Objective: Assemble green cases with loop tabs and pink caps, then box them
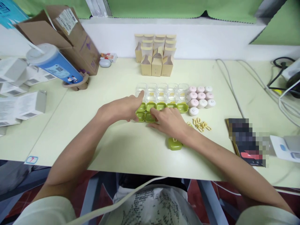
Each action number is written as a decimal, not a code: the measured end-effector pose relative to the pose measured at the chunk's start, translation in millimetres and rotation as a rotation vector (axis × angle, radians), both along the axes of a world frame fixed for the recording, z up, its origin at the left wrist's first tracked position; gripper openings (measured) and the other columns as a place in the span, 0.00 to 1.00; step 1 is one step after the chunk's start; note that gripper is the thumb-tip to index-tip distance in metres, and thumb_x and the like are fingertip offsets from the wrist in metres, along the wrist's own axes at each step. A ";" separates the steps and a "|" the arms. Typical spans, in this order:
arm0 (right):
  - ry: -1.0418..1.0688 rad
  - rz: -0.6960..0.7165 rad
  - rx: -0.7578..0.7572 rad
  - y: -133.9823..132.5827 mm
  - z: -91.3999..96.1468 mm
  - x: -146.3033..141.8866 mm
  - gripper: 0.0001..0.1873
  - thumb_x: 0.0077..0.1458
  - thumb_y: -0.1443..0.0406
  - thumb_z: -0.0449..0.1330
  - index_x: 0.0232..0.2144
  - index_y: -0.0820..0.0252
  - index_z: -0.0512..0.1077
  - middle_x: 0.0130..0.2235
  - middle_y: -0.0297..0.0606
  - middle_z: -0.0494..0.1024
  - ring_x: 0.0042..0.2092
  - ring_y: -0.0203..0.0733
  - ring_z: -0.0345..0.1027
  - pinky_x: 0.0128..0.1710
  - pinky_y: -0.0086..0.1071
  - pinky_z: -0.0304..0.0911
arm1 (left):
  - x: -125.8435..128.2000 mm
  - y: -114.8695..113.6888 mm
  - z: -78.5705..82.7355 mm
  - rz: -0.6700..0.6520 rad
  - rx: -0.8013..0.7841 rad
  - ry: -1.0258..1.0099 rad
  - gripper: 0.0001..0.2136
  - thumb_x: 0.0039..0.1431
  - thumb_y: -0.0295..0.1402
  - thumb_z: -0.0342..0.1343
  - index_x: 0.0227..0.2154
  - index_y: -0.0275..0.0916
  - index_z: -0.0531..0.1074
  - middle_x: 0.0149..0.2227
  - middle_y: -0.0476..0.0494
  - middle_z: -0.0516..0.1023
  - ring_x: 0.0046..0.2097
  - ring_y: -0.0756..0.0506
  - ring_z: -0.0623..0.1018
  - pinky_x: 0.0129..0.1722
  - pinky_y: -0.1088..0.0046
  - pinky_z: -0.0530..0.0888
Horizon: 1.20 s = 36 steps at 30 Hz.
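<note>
My left hand is at the left end of two rows of small green open cases, fingers apart, touching the end of the rows. One finger points up beside the clear plastic covers behind. My right hand has its fingertips at the right side of a green case in the front row, one finger above and one below it. That hand hides part of the row. A rounded green case lies in front of my right wrist. Yellow loops lie beyond my right forearm.
Pink and white small rounded pieces stand in rows to the right. Open cardboard boxes stand at the back. On the left are a blue cup, a brown carton and white boxes. A phone and cables lie right.
</note>
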State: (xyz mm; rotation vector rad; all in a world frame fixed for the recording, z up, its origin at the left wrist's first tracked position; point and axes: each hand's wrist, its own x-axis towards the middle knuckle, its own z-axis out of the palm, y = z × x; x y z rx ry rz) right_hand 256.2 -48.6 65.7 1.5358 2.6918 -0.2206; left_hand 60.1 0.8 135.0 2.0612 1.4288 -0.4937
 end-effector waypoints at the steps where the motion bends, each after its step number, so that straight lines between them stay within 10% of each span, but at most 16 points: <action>1: -0.010 -0.005 -0.003 -0.1 -0.9 -1.2 0.17 0.73 0.52 0.63 0.54 0.56 0.75 0.38 0.43 0.87 0.38 0.54 0.80 0.31 0.39 0.41 | -0.1 1.0 -0.9 0.000 -0.003 -0.008 0.41 0.60 0.33 0.59 0.73 0.36 0.48 0.38 0.39 0.84 0.33 0.40 0.84 0.31 0.70 0.74; 6: -0.016 -0.022 -0.013 0.9 7.6 -0.9 0.18 0.76 0.53 0.60 0.57 0.57 0.74 0.37 0.44 0.87 0.38 0.53 0.80 0.31 0.39 0.40 | -5.7 -0.8 0.8 -0.002 0.000 -0.007 0.40 0.63 0.38 0.62 0.73 0.39 0.52 0.35 0.43 0.84 0.35 0.39 0.84 0.36 0.68 0.74; 12: -0.038 0.054 -0.204 -7.4 54.5 27.8 0.25 0.63 0.42 0.72 0.45 0.54 0.75 0.36 0.38 0.84 0.36 0.50 0.76 0.31 0.37 0.46 | -17.9 -20.6 20.6 -0.098 0.461 0.053 0.26 0.74 0.38 0.54 0.71 0.39 0.64 0.30 0.45 0.79 0.38 0.38 0.80 0.39 0.64 0.71; 17: -0.229 0.198 -0.538 -20.3 61.0 33.2 0.21 0.51 0.66 0.80 0.45 0.54 0.78 0.42 0.39 0.84 0.45 0.52 0.79 0.34 0.36 0.55 | -10.7 -18.0 19.8 -0.082 0.564 -0.140 0.20 0.73 0.38 0.56 0.65 0.44 0.73 0.34 0.45 0.84 0.45 0.37 0.84 0.51 0.61 0.75; 26: 1.036 -0.226 -0.290 7.6 66.9 51.1 0.26 0.55 0.50 0.78 0.47 0.52 0.73 0.41 0.37 0.84 0.38 0.46 0.80 0.34 0.39 0.74 | 8.8 -21.8 13.6 -0.193 0.549 -0.673 0.29 0.66 0.44 0.69 0.67 0.48 0.72 0.65 0.39 0.78 0.59 0.38 0.83 0.47 0.67 0.85; 36: 1.398 -0.234 -0.134 7.4 61.3 41.3 0.15 0.61 0.55 0.78 0.42 0.50 0.77 0.36 0.33 0.84 0.37 0.41 0.82 0.45 0.39 0.83 | 7.6 -15.9 3.5 0.024 0.661 -0.797 0.26 0.68 0.45 0.67 0.67 0.49 0.74 0.61 0.41 0.84 0.63 0.36 0.84 0.54 0.54 0.88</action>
